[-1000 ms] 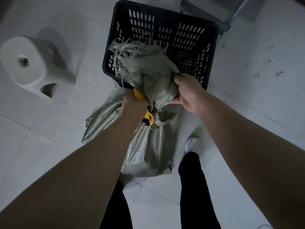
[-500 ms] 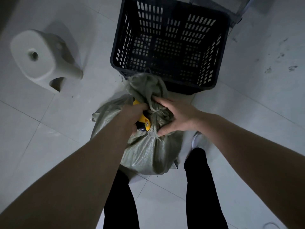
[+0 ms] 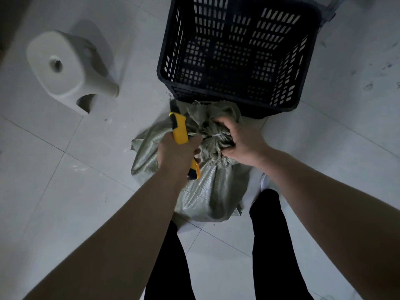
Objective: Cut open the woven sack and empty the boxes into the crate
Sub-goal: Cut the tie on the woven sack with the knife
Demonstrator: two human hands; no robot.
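Down on the glossy pale tiled floor stands the woven sack, grey-green, with a fine plastic weave that catches the light. It is lumpy and creased, and its neck is bunched and bound with a thin white tie. The sack is just in front of the black plastic crate, a rectangular box with slotted lattice walls, and its crumpled mouth touches the crate's near wall. The right hand is curled tight round the bunched neck. The left hand is fisted on a yellow utility knife with a smooth, chunky plastic body, its dark blade angled up toward the crate. A rounded white plastic stool sits well apart to the left.

Half a second ago the knife lay low against the neck, mostly hidden, and the right fingers were spread over the fabric. A second ago the frayed mouth was lifted over the crate's rim.
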